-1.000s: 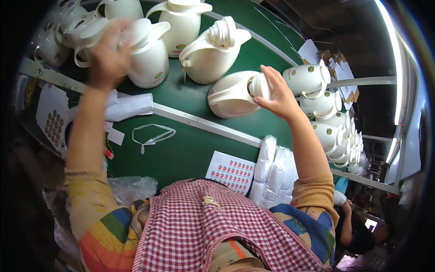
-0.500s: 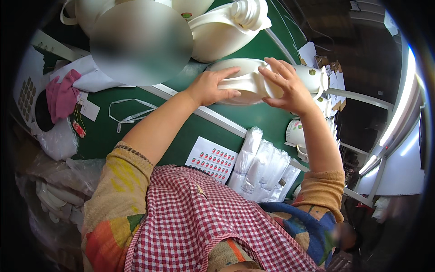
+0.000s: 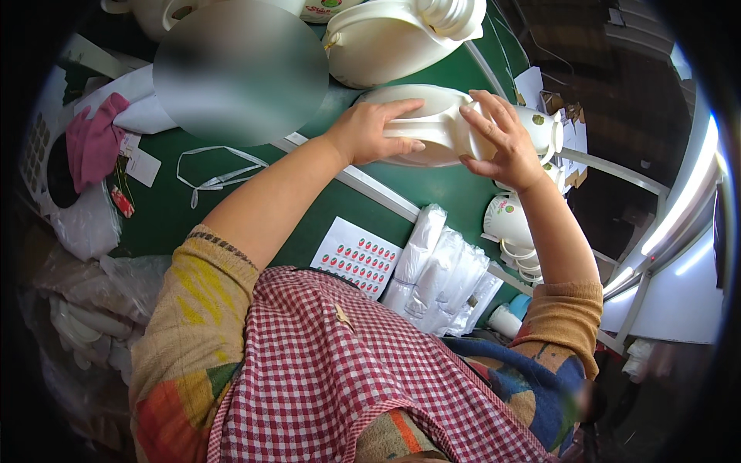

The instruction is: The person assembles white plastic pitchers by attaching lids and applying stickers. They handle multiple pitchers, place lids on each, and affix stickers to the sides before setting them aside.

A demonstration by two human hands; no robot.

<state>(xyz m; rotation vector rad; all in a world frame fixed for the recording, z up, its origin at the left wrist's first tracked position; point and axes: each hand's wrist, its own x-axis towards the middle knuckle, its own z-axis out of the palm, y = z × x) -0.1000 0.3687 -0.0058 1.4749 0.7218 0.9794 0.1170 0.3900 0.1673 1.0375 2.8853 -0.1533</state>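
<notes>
A cream-white, rounded pot (image 3: 444, 99) with a raised handle strip along it lies over the green table between my hands. My left hand (image 3: 367, 133) is closed around its handle strip from the left, thumb below and fingers above. From the right, my right hand (image 3: 508, 147) wraps the narrower end of the same pot, with its fingers curved over the top and the thumb underneath. A similar cream pot (image 3: 394, 48) with a ringed, stepped end rests just beyond it. The underside of the held pot is hidden.
A metal rail (image 3: 378, 193) crosses the green table. Nearer me lie a sheet of red-and-green stickers (image 3: 356, 257) and rolls of clear plastic bags (image 3: 440, 270). White mugs (image 3: 508, 220) stand right; a pink cloth (image 3: 94, 143) and white strap (image 3: 220, 183) lie left. A blurred oval covers the upper left.
The held pot sits slightly higher and further right in the picture, with both hands still on it. The view has shifted a little, showing more of the mugs at the right.
</notes>
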